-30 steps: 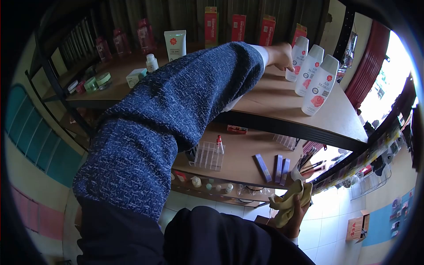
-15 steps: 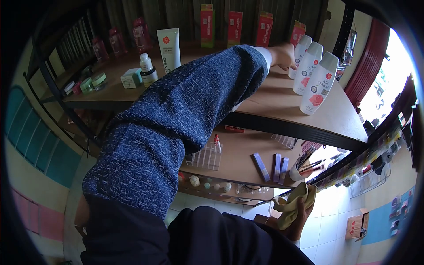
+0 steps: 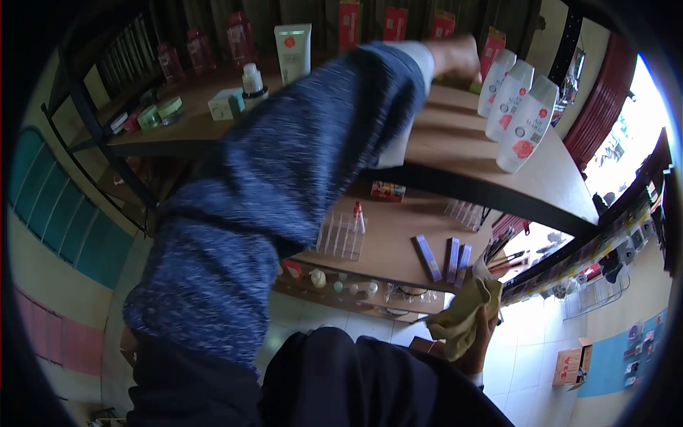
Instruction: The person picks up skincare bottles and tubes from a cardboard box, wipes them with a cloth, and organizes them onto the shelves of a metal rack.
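Brown shelf point(image 3: 442, 134), white bottles point(image 3: 509, 108) along its right edge: we now have the left hand point(image 3: 455, 61) farther back near a red box point(image 3: 492, 48), fingers too blurred to tell, rear bottle point(image 3: 492, 89) uncovered, right hand point(image 3: 482, 340) clamping yellow cloth point(image 3: 461, 319) below.

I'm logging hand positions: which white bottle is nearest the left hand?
The rearmost bottle; the middle bottle and front bottle stand farther from the left hand.

Three bottles point(image 3: 509, 101) stand on the upper shelf point(image 3: 455, 139), right of the tube point(image 3: 292, 53)
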A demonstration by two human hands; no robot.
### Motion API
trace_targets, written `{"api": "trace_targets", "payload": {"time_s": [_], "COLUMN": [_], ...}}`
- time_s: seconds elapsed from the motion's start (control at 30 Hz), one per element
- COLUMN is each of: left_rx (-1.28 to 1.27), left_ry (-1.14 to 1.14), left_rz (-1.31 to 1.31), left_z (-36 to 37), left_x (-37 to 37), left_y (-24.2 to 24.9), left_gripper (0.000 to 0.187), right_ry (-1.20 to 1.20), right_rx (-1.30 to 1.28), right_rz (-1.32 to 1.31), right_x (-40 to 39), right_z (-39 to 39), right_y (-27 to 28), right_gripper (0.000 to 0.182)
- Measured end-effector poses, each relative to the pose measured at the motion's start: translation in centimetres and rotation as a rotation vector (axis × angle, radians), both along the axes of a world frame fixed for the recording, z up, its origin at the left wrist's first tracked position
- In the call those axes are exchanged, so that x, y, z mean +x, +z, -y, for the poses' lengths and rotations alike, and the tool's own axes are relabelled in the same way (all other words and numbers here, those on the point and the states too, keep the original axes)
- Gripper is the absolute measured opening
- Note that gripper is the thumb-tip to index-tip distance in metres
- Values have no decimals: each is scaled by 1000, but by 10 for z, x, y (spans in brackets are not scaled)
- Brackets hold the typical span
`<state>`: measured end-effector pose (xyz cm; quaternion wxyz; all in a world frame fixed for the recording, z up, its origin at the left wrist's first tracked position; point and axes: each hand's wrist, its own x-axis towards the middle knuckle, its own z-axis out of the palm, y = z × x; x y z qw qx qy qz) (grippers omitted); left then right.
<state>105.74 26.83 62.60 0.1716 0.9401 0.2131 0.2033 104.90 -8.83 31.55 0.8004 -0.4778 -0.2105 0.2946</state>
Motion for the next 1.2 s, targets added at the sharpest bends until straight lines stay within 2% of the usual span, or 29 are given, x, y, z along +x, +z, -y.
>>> {"api": "trace_targets", "payload": {"time_s": [0.03,0.07,0.13,0.2,0.23,0.27,0.33,0.37,0.4,0.43,0.47,0.5,0.53,0.63,0.7,0.73,0.77,0.8,0.87,0.9,0.93,0.97,1.0,1.03,1.07,1.1,1.17,1.2], "left_rx": [68,46,213,397,437,410,196,372,230,146,76,-162,-171,-251,-357,-305,-205,-272,-428,-488,-483,-476,-480,-565,-651,-657,-826,-754], "left_ry": [2,-6,-204,-367,-544,-560,-206,-222,-161,-56,125,243,231,420,637,783,778,796,804,887,914,936,962,1011,1055,1075,914,1001], "left_rz": [49,38,552,1081,1114,1141,1041,994,802,731,644,642,640,529,493,381,482,511,631,546,674,801,813,936,1061,1074,1592,1555], "left_z": [-15,-1,38,79,82,94,140,136,145,145,151,163,164,186,208,225,235,248,268,280,287,291,294,296,297,295,287,284], "left_x": [7,-68,-154,-168,-195,-225,-299,-328,-367,-398,-426,-452,-479,-569,-625,-652,-675,-698,-734,-743,-749,-756,-766,-776,-785,-792,-801,-807], "left_y": [3,-8,-10,8,-1,-19,-67,-92,-119,-151,-178,-202,-230,-290,-312,-304,-312,-320,-344,-337,-349,-362,-366,-371,-376,-384,-400,-392], "left_gripper": [25,25,20,20,18,18,19,23,26,30,42,55,65,60,47,35,31,31,28,36,33,31,31,27,23,23,17,16], "right_ry": [37,107,173,284,356,374,437,542,651,702,836,973,1030,1264,1462,1435,1385,1413,1545,1605,1650,1679,1539,1383,1352,1377,1661,1772], "right_rx": [-22,15,1,28,27,12,-2,-24,-45,-48,-48,-41,-56,10,-71,-128,-164,-84,-78,-82,-223,-223,-51,123,144,143,288,250], "right_rz": [-6,-105,-21,160,139,36,-62,-22,19,19,109,201,137,137,154,409,663,744,833,919,982,989,1172,1335,1413,1418,1257,1160], "right_x": [-6,-18,-40,-49,-63,-80,-120,-144,-168,-190,-215,-244,-277,-365,-415,-440,-462,-481,-514,-528,-545,-563,-583,-601,-618,-634,-663,-677], "right_z": [-6,-15,-40,-66,-78,-89,-109,-117,-125,-134,-143,-149,-151,-166,-172,-171,-174,-189,-201,-203,-204,-203,-200,-197,-194,-193,-190,-184], "right_y": [2,10,33,21,30,33,39,43,46,43,37,34,40,29,27,29,30,9,-15,-20,-21,-23,-24,-25,-23,-32,-58,-65], "right_gripper": [54,54,50,43,38,35,33,32,31,31,30,30,29,30,27,25,23,29,34,40,56,56,61,67,78,78,83,79]}}
